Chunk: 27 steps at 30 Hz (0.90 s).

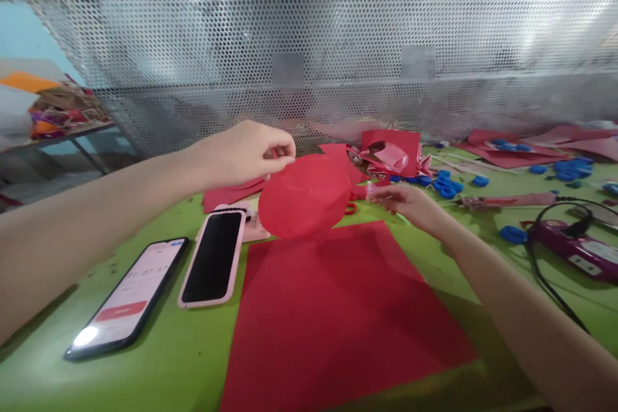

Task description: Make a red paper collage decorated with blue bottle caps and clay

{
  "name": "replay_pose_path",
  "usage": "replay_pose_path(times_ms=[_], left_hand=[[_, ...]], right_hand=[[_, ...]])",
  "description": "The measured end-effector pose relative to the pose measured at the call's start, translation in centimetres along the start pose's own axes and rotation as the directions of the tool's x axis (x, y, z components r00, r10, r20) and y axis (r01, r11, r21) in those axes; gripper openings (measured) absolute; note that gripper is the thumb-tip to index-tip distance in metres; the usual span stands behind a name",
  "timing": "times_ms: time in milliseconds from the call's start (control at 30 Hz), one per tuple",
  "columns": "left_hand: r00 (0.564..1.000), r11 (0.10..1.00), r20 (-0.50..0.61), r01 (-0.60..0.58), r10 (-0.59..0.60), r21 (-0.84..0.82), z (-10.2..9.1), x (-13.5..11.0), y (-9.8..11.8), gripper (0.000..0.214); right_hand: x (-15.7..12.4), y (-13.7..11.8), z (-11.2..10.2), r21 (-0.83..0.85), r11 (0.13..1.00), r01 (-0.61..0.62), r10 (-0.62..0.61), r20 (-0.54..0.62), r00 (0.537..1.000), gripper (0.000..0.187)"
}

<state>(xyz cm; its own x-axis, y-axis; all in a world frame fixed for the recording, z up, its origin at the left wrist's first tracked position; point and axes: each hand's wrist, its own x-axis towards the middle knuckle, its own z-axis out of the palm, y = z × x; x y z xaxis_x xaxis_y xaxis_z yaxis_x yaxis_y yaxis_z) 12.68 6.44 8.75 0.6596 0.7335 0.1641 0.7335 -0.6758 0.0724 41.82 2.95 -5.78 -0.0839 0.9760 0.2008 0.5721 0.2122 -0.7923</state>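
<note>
Nearest: lg. red sheet (333, 315) lies flat on the green table (164, 367), its far edge just below the red disc. To its L, a dark-cased phone (130, 296), screen lit w/ digits & a red button, lies at a slant; next to it, a pink-cased phone (214, 257), screen dark, nearer the sheet. On the far R, a purple power strip (574, 248) w/ a black cable (538, 270) curving from it toward the near edge; a blue ring-like pc. just beside it.

A bit farther, mid-table: red disc (304, 203), approx. round, stands tilted up beyond the sheet. L hand (253, 148) pinches its upper L edge btwn thumb & fingers. R hand (408, 203) is R of the disc, fingertips tog. at a small clear pc. (371, 190); can't tell if it's gripped or only touched. Red loop (351, 208), prob. a scissors handle, sits btwn disc & R hand. Pink glue gun (516, 199) lies R of that hand.

Behind: blue pcs. (448, 187) in clusters, crumpled red & pink paper (391, 153), more red sheets (512, 149) farther R.

Farthest: perforated metal panel (338, 26) spans nearly the full width; at far L, a side table (82, 133) w/ mixed items piled on it.
</note>
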Motion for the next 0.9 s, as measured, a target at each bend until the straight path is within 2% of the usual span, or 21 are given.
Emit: replay_pose_path(times_ms=[167,333,400,500,567,700,900], left_hand=[[1.000,1.000,0.023,0.006,-0.006,0.011,-0.9,0.4,-0.7,0.019],[0.998,1.000,0.063,0.021,-0.021,0.004,-0.9,0.5,-1.1,0.018],[0.996,1.000,0.086,0.020,-0.019,-0.014,-0.9,0.3,-1.2,0.020],[0.996,0.999,0.085,-0.009,0.012,-0.032,-1.0,0.1,-1.2,0.021],[0.997,0.999,0.068,-0.036,0.038,-0.029,-1.1,-0.1,-1.2,0.021],[0.998,0.999,0.049,-0.043,0.045,-0.024,-1.3,-0.3,-0.6,0.024],[0.998,0.998,0.042,-0.052,0.054,-0.030,-1.1,-0.7,-0.1,0.022]], right_hand=[[1.0,-3.0,-1.5,-0.014,0.997,0.081,-0.082,-0.081,0.993,0.021],[-0.1,-6.2,-0.9,-0.021,0.996,0.085,-0.086,-0.042,0.995,0.013],[-0.5,-6.9,-0.6,-0.083,0.993,0.088,-0.091,-0.037,0.995,0.014],[-0.1,-7.9,-0.6,-0.238,0.956,0.169,-0.194,-0.085,0.977,0.018],[0.6,-8.6,-0.7,-0.295,0.928,0.230,-0.257,-0.056,0.965,0.023],[1.7,-9.5,-0.8,-0.243,0.920,0.306,-0.307,0.035,0.951,0.022],[1.2,-9.7,-0.6,-0.220,0.924,0.312,-0.300,0.087,0.950,0.020]])
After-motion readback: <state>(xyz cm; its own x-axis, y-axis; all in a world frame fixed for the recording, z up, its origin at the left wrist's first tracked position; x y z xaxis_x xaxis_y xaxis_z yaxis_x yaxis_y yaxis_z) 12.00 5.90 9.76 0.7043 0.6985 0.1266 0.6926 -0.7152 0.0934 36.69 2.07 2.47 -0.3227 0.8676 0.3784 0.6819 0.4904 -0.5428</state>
